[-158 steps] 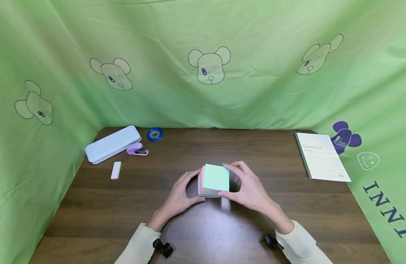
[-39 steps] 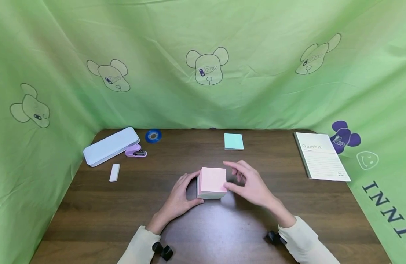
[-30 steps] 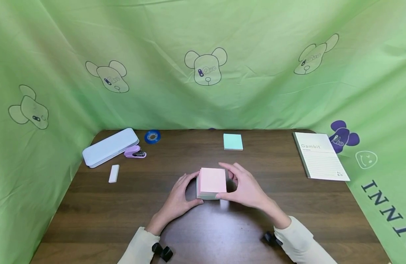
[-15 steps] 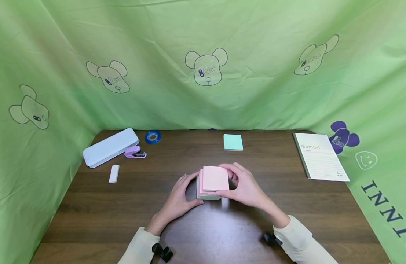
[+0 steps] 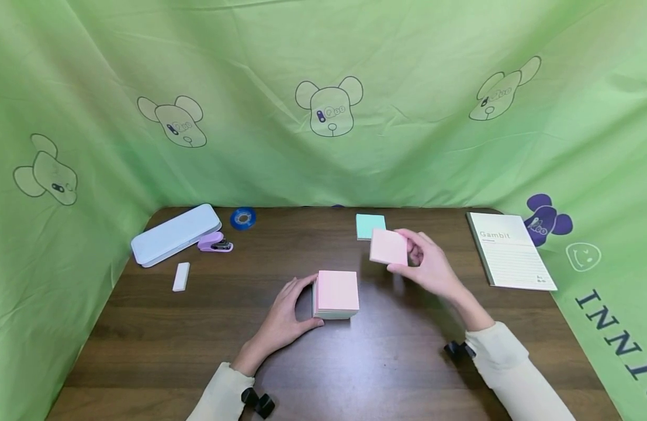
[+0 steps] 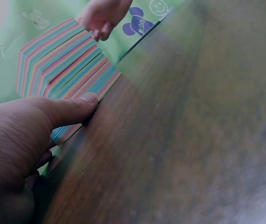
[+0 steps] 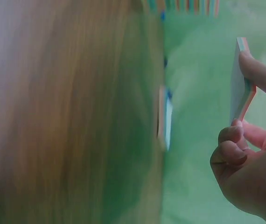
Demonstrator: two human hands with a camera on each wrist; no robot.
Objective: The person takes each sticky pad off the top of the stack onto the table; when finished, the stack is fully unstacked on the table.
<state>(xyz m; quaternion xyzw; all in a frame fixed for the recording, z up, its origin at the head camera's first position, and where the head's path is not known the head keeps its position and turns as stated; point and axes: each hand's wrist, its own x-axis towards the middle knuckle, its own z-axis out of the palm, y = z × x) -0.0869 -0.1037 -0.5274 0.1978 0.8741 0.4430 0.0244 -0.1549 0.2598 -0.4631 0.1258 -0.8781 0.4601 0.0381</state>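
Observation:
My left hand (image 5: 282,314) holds the left side of a thick stack of sticky notes (image 5: 338,290) on the table, thumb near the front and fingers behind. In the left wrist view the sides of the stack (image 6: 72,60) show many coloured stripes. Pinched between thumb and fingers of my right hand (image 5: 431,266) is a pink-topped sticky note pad (image 5: 388,247), raised off the table to the right of the stack. Seen edge-on in the right wrist view, that pad (image 7: 238,88) is thin with coloured layers. A mint-topped sticky note pad (image 5: 370,224) lies behind it, partly covered.
At the back left lie a pale blue case (image 5: 176,235), a purple stapler (image 5: 215,242), a blue tape roll (image 5: 242,218) and a white eraser (image 5: 181,276). A notebook (image 5: 512,251) lies at the right edge. Green cloth (image 5: 260,158) hangs behind the table.
The mint-topped pad went from the stack to the back of the table. My right hand then lifted a pink-topped pad off the stack and moved back and right. My left hand stayed.

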